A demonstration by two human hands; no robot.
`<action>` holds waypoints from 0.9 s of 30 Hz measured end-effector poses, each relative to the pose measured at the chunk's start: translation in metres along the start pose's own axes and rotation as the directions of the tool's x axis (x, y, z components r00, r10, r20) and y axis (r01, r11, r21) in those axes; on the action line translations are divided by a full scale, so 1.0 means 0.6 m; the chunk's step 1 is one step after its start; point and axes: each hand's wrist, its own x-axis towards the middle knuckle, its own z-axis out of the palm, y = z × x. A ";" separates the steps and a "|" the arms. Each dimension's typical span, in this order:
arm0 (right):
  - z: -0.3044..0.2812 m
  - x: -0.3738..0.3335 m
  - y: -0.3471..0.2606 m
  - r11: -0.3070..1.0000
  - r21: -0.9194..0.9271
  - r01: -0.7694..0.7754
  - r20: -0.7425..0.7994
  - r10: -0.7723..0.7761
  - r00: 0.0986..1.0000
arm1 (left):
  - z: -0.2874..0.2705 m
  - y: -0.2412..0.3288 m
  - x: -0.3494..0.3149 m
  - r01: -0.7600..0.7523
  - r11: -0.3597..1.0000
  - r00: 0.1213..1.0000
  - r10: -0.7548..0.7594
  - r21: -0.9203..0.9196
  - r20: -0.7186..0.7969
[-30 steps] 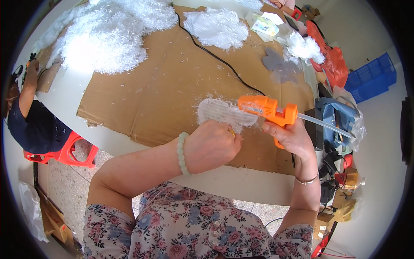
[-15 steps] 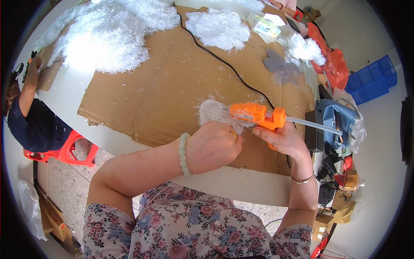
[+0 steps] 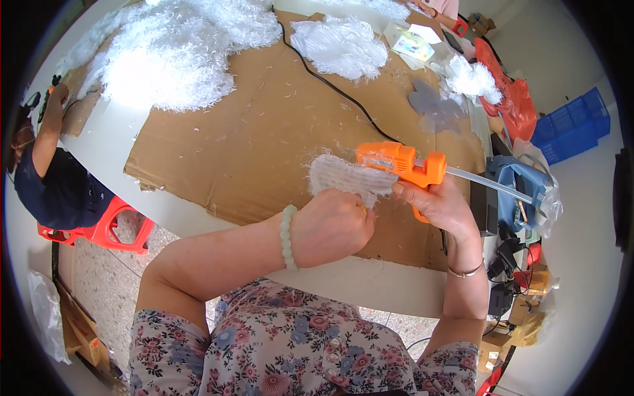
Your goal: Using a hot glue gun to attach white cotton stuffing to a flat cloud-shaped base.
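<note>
My left hand (image 3: 332, 228) is closed on a small white fringed fabric piece (image 3: 340, 175), whose shaggy edge sticks out past my fingers. My right hand (image 3: 439, 204) grips an orange hot glue gun (image 3: 399, 164) by its handle, with the nozzle end pointing left above the fabric. A clear glue stick (image 3: 489, 185) juts out of the gun's back end toward the right. Where the nozzle tip sits against the fabric is hard to make out. Both hands are over the front part of a brown cardboard sheet (image 3: 251, 152).
A big heap of white shaggy fabric (image 3: 172, 59) and a smaller white pile (image 3: 340, 46) lie at the back. A black cord (image 3: 340, 92) crosses the cardboard. At right are a red plastic bag (image 3: 508, 99) and blue baskets (image 3: 571, 125). Another person (image 3: 59, 185) works at left.
The glue gun has risen slightly from the fabric, and more of the piece's striped surface shows beneath it. My left hand keeps its hold. The whole view has shifted a little.
</note>
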 end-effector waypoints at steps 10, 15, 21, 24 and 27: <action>0.022 -0.002 -0.009 0.994 -0.107 0.026 0.099 -0.015 0.995 | -0.004 -0.001 0.001 -0.008 1.000 1.000 0.008 -0.004 0.014; 0.014 -0.007 -0.014 0.999 0.040 -0.009 0.071 0.007 0.997 | -0.001 0.001 0.000 0.002 1.000 1.000 -0.002 -0.025 -0.002; 0.026 0.003 -0.009 0.976 -0.205 0.070 0.047 -0.062 0.997 | -0.001 0.003 0.000 -0.010 1.000 1.000 0.010 0.010 0.004; 0.028 0.002 -0.008 0.979 -0.171 0.114 0.122 -0.093 0.988 | 0.001 0.004 0.001 -0.009 1.000 1.000 0.009 0.009 -0.017; 0.026 0.000 -0.019 0.994 -0.032 0.103 0.086 -0.100 0.991 | 0.002 0.004 0.002 0.008 1.000 0.995 -0.010 -0.022 -0.102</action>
